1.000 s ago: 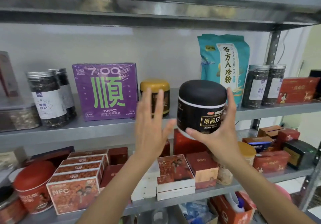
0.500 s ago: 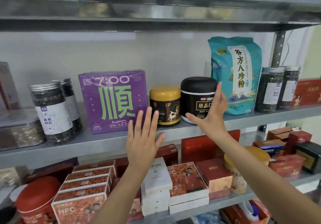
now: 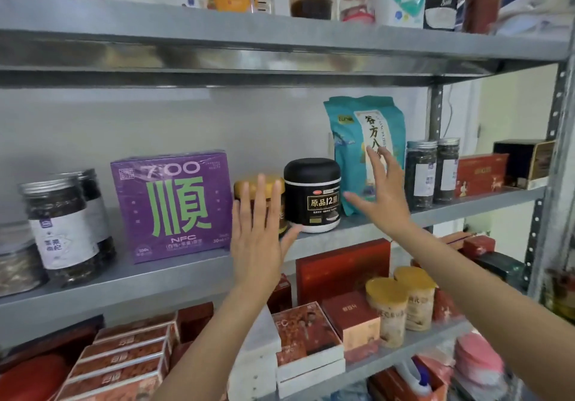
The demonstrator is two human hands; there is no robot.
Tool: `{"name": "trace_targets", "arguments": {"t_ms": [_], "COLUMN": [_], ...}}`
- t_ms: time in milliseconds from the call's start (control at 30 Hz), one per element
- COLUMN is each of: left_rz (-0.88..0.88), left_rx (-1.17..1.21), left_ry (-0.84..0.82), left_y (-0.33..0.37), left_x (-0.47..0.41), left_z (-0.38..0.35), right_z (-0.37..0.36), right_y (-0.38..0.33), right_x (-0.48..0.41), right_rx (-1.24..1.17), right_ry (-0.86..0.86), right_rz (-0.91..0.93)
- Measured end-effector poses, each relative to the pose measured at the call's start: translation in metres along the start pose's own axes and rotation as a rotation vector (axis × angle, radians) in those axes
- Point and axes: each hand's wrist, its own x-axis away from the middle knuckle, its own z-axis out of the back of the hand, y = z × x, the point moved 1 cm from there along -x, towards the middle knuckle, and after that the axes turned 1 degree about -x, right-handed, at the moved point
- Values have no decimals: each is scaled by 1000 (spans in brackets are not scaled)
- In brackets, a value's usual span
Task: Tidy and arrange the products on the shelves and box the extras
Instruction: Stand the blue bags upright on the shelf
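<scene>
The black jar (image 3: 312,195) stands upright on the middle shelf (image 3: 155,279), near its front edge. Its long axis is vertical, the domed lid is on top and the gold-lettered label faces out into the room. It is opaque, so I can't see what is inside. Just to its left is a single gold-lidded jar (image 3: 273,182), also upright and mostly covered by the left hand (image 3: 256,232). That hand is held flat with straight fingers pointing up and grips nothing; I cannot tell whether it touches the jar behind it. The right hand (image 3: 384,195) is spread wide and empty in front of the one teal bag (image 3: 351,132), which stands sealed behind and to the right of the black jar. Its thumb reaches toward the black jar without clearly meeting it.

One purple box (image 3: 171,207), wrapped in film, sits left of the gold-lidded jar with its printed front facing out. At the left end is a pair of clear jars (image 3: 59,229) with metal lids, filled with dark dried bits. A second pair like them (image 3: 421,173) stands right of the bag. On the lower shelf (image 3: 404,351) two pale tubs (image 3: 387,310) with gold lids stand side by side, their contents hidden.
</scene>
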Motion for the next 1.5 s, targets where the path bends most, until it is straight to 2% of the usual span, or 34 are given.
{"name": "trace_targets", "arguments": {"t_ms": [133,233,300,400,500,800,1067,1500], "left_rz": [-106,-135,-83,-18,-13,12,11,3], "left_rx": [8,-34,-33,-63,-96,-100,-104,-71], "left_ry": [-89,-235,-322,-310,-272,-238,-218,-195], "left_y": [43,66,77,84,88,89,86,87], "left_x": [-53,-77,-83,-86,-87,-85,-84,-84], "left_z": [7,-5,-12,-14,-14,-19,-23,-26], "right_z": [41,55,57,53,44,41,50,52], "right_y": [21,31,37,43,44,52,58,48], "right_x": [-58,-90,-101,-108,-109,-109,-112,-95], "right_rx": [282,537,647,738,761,547,639,587], "right_ry": [-24,-183,-310,-464,-541,-474,-525,-291], "right_rz": [62,219,283,328,316,334,284,430]}}
